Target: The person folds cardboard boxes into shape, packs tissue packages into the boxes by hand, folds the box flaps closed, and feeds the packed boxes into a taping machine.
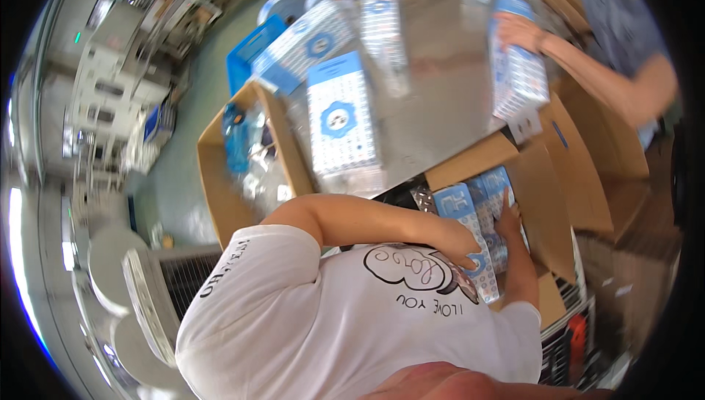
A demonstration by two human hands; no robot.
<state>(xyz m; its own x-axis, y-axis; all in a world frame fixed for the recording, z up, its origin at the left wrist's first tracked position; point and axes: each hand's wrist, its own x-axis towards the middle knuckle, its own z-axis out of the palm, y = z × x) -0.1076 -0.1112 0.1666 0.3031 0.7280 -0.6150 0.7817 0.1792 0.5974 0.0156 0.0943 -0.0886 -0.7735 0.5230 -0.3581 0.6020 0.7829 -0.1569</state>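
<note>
My left hand (461, 244) lay flat, fingers together, on a blue-and-white flat cardboard packet (464, 218) in the brown carton (551, 216) at 4 o'clock; right hand (508, 220) spread beside. Judged light, stiff, slick: grip long edges.

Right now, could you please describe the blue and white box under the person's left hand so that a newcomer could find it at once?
Start at the open cardboard carton just below the edge of the steel table. Inside it, flat blue and white boxes lie packed side by side. The one meant is nearest the person's chest, with the left hand pressing on its lower end, while the right hand rests on the neighbouring box.
</note>
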